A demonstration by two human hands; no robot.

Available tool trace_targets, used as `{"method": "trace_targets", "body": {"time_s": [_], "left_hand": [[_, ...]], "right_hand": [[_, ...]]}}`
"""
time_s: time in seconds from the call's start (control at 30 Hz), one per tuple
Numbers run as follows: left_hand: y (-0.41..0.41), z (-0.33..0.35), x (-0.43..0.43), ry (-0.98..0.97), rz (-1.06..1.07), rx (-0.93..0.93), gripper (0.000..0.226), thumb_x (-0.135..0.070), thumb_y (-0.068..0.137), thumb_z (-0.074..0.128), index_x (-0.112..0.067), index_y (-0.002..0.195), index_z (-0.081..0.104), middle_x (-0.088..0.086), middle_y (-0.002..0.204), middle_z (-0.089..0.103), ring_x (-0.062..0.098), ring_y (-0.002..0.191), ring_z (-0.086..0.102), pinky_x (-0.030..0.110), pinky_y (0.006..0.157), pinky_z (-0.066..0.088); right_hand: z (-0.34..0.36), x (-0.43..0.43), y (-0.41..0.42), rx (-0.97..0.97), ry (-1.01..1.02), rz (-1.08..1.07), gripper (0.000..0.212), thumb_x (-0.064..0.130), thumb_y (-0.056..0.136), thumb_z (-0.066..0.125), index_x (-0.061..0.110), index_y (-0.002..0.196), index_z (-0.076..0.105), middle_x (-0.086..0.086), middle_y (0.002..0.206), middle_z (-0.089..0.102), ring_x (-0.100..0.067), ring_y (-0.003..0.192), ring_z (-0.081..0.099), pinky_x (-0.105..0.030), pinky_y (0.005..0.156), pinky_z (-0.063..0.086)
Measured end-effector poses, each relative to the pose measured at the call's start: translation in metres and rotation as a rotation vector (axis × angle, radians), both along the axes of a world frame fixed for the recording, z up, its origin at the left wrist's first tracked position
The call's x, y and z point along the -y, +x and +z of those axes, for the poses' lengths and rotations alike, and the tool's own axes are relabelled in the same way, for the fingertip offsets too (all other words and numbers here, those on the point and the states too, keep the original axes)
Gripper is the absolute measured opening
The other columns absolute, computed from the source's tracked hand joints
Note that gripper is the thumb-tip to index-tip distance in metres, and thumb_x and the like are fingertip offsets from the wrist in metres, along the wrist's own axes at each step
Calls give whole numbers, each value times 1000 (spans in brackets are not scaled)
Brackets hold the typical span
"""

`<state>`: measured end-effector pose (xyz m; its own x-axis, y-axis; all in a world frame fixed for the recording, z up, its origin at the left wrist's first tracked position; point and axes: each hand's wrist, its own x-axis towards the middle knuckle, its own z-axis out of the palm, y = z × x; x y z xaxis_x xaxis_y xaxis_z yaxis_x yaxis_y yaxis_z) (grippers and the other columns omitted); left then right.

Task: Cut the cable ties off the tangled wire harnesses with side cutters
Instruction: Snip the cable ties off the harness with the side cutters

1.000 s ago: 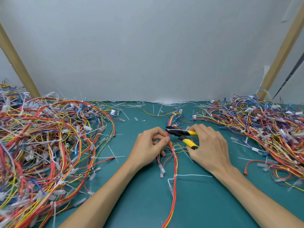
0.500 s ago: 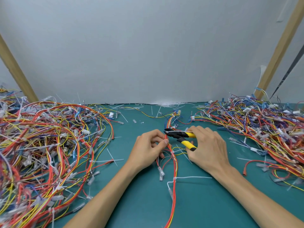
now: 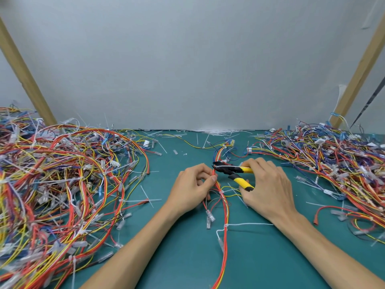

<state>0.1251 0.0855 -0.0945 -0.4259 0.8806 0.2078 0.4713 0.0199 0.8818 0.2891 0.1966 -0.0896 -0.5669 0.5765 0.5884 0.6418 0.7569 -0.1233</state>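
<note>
A teal tabletop (image 3: 183,257) met a plain pale grey wall (image 3: 187,59), with slanted wooden battens (image 3: 25,74) rising at its far corners. Tangled heaps of red, yellow and blue wire harnesses (image 3: 62,184) covered its left and right edges. White clipped tie offcuts (image 3: 216,132) lay along the far edge. Mid-tabletop, the left hand (image 3: 191,188) pinched a red-and-yellow wire harness (image 3: 224,207), its grip clamped on the wires. The right hand (image 3: 268,188) had its grip wrapped around yellow-and-black side cutters (image 3: 231,171), tips at the harness beside the left fingertips. A white cable tie (image 3: 221,192) bound the bundle just nearer the near edge.
</note>
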Motion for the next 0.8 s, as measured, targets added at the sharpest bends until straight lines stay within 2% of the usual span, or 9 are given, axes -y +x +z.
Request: {"method": "trace_targets", "body": {"time_s": [0.13,0.27,0.43,0.67,0.8], "left_hand": [[0,0,-1,-1,3,-2,8,-15,94,61,-8,90,62,2,80,75,15,48,62,28,59,52],[0,-1,0,3,7,4,7,-14,93,62,-7,89,62,-1,76,73,15,47,62,27,58,51],[0,-1,0,7,2,12,7,-13,93,61,-8,89,62,2,79,74,15,48,62,28,58,51],[1,1,2,9,7,14,7,-13,93,61,-7,90,63,2,78,74,14,48,62,23,56,50],[1,1,2,7,4,16,8,-14,93,61,-7,90,63,3,79,74,15,48,62,25,57,52]], "right_hand": [[-1,1,0,-23,40,-1,35,18,58,80,22,89,65,6,73,58,-25,66,54,-30,57,41],[-1,1,0,-9,69,-1,35,19,58,81,21,90,65,5,74,58,-24,66,53,-30,57,41],[-1,2,0,8,25,-14,30,24,61,79,26,86,62,8,69,56,-23,64,54,-25,53,28],[-1,3,1,-3,17,6,31,26,59,78,27,83,58,9,65,52,-22,60,51,-24,51,27],[-1,3,1,7,18,2,30,28,62,78,25,85,59,8,68,53,-23,63,52,-25,54,28]]}}
